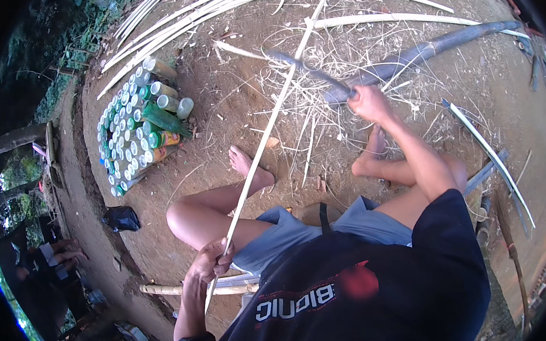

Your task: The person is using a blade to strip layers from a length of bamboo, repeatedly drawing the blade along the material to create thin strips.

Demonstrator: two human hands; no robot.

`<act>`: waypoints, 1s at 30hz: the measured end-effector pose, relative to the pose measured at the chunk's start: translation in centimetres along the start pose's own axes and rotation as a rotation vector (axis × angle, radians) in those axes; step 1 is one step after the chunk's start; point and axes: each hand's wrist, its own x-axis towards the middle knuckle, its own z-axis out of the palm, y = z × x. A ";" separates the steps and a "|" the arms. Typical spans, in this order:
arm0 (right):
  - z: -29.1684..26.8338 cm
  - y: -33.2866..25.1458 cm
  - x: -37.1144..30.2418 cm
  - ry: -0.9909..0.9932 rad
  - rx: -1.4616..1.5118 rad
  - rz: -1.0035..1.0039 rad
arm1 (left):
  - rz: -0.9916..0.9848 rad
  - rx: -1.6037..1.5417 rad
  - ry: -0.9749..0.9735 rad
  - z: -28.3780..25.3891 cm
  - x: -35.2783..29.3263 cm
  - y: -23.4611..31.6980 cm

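Note:
A long pale bamboo strip [253,172] runs slantwise from the far edge to my lap. My left hand [213,260] is closed round its near end, beside my left thigh. In my right hand [369,103] is the handle of a machete [320,73], its dark, slightly curved blade reaching out to the left. The blade meets or crosses the strip over the ground ahead of my feet; whether its edge bites in, I cannot tell. Beneath it, thin curly shavings [334,55] cover the soil. A thick dark pole [398,63] lies among them, just beyond my right hand.
Several long bamboo strips [211,13] lie across the far ground. At left is a heap of plastic bottles [134,126], with a black plastic bag [122,219] nearer me. Another split strip [490,152] rests at right. Part of another person [63,253] shows at the left edge.

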 end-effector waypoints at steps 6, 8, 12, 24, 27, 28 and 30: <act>4.2 -2.6 -8.6 -0.188 -0.272 -0.365 | 0.033 0.213 0.166 2.1 -0.6 0.6; 3.4 -3.1 -8.0 -0.163 -0.402 -0.452 | 0.074 0.261 0.217 2.6 -0.9 0.4; -0.7 -0.6 -0.9 0.072 -0.224 -0.011 | 0.111 0.377 0.260 3.2 -1.1 0.5; -0.3 -2.4 -2.1 0.032 -0.251 -0.150 | 0.432 1.192 0.753 4.8 -0.6 -1.8; 1.2 -4.7 -6.7 -0.115 -0.394 -0.420 | 0.415 1.166 0.765 4.9 -1.0 -2.3; 2.1 -5.1 -7.7 -0.197 -0.585 -0.468 | 0.424 1.169 0.776 5.0 -1.0 -2.6; 1.8 -2.5 -4.7 0.054 -0.667 -0.629 | 0.455 1.161 0.758 4.8 -1.3 -3.4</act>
